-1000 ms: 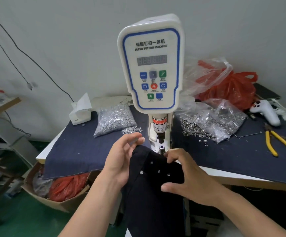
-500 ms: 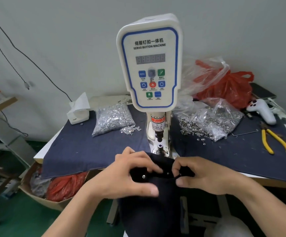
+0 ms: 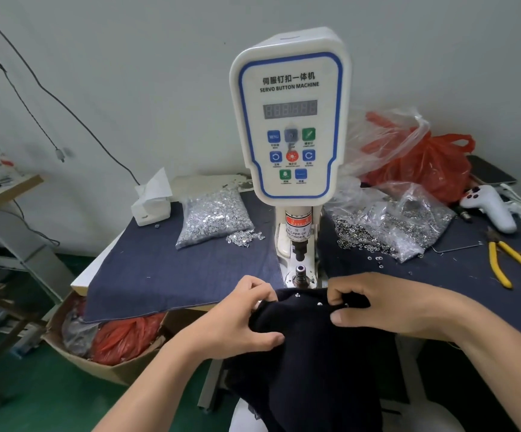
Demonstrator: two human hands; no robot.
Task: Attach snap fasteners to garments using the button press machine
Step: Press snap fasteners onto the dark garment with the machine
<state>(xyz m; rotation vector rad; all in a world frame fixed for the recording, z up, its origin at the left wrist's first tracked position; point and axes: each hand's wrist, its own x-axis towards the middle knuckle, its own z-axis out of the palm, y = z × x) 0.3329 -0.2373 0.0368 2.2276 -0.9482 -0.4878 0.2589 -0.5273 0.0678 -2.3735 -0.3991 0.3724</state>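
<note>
Currently positioning step: left hand (image 3: 237,319) and right hand (image 3: 374,307) both pinch dark garment (image 3: 299,319) edge, fingers curled, just below press machine (image 3: 290,120) die (image 3: 300,272). Snaps already on fabric. Next: slide edge onto die, keep fingers out. Nearby on table (image 3: 165,269): fastener bags (image 3: 215,216), pliers (image 3: 515,266).

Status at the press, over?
Left hand and right hand grip dark garment. Edge just short of lower die. Nothing blocking die.
</note>
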